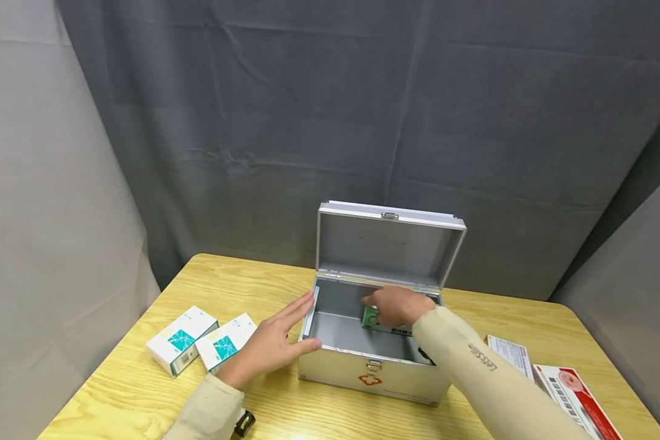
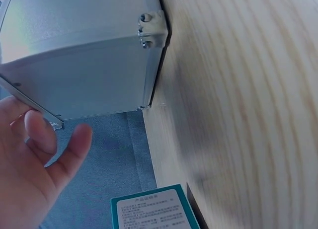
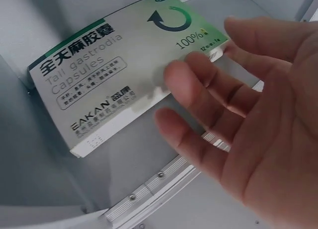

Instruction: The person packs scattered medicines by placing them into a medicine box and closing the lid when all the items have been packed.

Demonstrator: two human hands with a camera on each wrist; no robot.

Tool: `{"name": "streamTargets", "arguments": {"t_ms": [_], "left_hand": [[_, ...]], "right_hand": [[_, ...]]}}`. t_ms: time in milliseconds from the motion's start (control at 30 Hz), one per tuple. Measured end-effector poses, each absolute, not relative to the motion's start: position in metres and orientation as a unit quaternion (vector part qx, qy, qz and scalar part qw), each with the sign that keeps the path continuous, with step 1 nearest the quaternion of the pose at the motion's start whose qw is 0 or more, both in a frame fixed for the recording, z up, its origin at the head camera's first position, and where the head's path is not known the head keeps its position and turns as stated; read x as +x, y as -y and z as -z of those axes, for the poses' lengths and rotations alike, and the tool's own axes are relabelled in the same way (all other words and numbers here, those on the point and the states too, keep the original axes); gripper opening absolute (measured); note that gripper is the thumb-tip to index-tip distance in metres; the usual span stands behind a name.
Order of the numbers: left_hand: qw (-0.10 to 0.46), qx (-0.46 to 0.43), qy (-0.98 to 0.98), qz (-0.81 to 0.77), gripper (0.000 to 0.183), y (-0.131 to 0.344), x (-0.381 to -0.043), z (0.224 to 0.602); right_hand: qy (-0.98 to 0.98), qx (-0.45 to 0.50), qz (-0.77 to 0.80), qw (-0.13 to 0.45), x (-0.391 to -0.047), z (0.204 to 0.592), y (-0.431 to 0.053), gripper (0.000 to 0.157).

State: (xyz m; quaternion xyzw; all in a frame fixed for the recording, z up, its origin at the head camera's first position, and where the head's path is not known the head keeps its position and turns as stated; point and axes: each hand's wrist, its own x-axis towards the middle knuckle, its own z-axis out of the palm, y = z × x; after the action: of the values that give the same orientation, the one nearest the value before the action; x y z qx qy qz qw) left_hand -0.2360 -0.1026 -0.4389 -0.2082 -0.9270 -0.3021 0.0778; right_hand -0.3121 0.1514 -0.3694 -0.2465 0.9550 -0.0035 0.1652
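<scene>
An aluminium first-aid case stands on the table with its lid raised. My left hand lies at the case's left rim, fingers extended in the head view; in the left wrist view its fingertips meet the case's edge. Inside the case is my right hand, beside a green-and-white medicine box printed "Tall gastrodia Capsules". That box leans against an inner wall. The right wrist view has the right fingers loosely bent over the box's edge, without a grip on it; whether a fingertip touches it I cannot tell.
Two white-and-teal medicine boxes lie left of the case, close to my left forearm. Beyond my right forearm are a white box and a red-and-white box. A grey curtain hangs behind the table.
</scene>
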Motion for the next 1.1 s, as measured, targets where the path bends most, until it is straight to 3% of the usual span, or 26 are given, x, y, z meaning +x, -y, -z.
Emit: {"name": "streamTargets", "arguments": {"t_ms": [333,867,1100], "left_hand": [[0.086,-0.203,0.932,0.287,0.08,0.105,-0.236,0.439],[0.096,-0.228,0.933,0.263,0.083,0.101,-0.245,0.444],[0.114,-0.221,0.935,0.252,0.084,0.104,-0.248,0.442]], "right_hand": [[-0.954,-0.246,0.013,0.169,-0.311,0.36,-0.148,0.053],[-0.952,-0.278,0.053,0.116,-0.307,0.341,-0.165,0.043],[-0.944,-0.314,0.074,0.065,-0.305,0.338,-0.175,0.037]]}}
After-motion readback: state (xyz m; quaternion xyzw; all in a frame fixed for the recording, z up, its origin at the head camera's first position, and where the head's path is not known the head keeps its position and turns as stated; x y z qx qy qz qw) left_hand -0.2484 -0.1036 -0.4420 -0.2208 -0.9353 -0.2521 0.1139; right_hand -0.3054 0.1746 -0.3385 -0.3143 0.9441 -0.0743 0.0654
